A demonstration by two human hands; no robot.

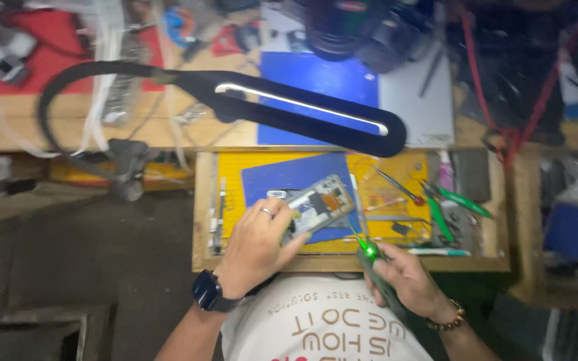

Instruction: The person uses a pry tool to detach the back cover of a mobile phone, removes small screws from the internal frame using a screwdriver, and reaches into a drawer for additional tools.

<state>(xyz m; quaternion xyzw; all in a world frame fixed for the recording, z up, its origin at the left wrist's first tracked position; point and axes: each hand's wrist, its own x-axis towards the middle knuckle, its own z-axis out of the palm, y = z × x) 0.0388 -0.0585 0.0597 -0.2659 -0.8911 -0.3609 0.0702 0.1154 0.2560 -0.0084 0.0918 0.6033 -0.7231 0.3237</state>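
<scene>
An opened phone (318,204) with its insides showing lies tilted on a blue mat (285,175) in a shallow wooden tray (201,220). My left hand (257,244), with a ring and a dark wristwatch, grips the phone's near left end. My right hand (406,277), wearing a bead bracelet, holds a dark pen-shaped tool (377,267) whose tip glows green just off the phone's right corner. The tip is close to the phone but apart from it.
A black desk lamp head (302,110) on a curved arm hangs over the tray's far side. Green-handled tweezers and pliers (453,204), a red-tipped probe (399,188) and small tools lie on the yellow mat (386,194) at right. Cluttered workbench behind; dark floor at left.
</scene>
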